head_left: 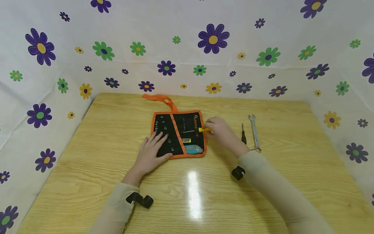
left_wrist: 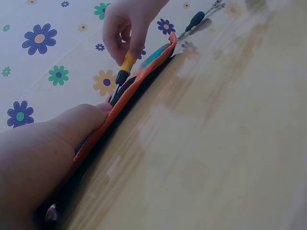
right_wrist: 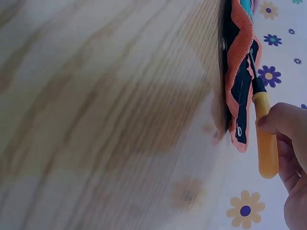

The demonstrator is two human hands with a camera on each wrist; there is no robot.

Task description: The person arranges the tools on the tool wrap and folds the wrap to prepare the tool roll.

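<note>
A black tool pouch with orange trim (head_left: 205,144) lies unfolded on the table, its slots marked with numbers. My left hand (head_left: 149,151) rests flat on its numbered left part, fingers spread. The thumb (left_wrist: 86,122) lies along the pouch's near edge in the left wrist view. Between thumb and fingers, my right hand (head_left: 220,131) grips the yellow handle of a screwdriver (right_wrist: 266,139). Its metal shaft points left across the pouch, and the tip is hidden at the slots. A teal and grey utility knife (head_left: 194,149) sits in a lower slot, below a small yellow item (head_left: 186,140).
Right of the pouch lie a black-handled screwdriver (head_left: 243,138) and a silver combination wrench (head_left: 255,131), close to my right forearm. An orange tie strap (head_left: 163,98) trails from the pouch's top edge. A flower-printed cloth (head_left: 181,48) stands behind the wooden table (head_left: 87,182).
</note>
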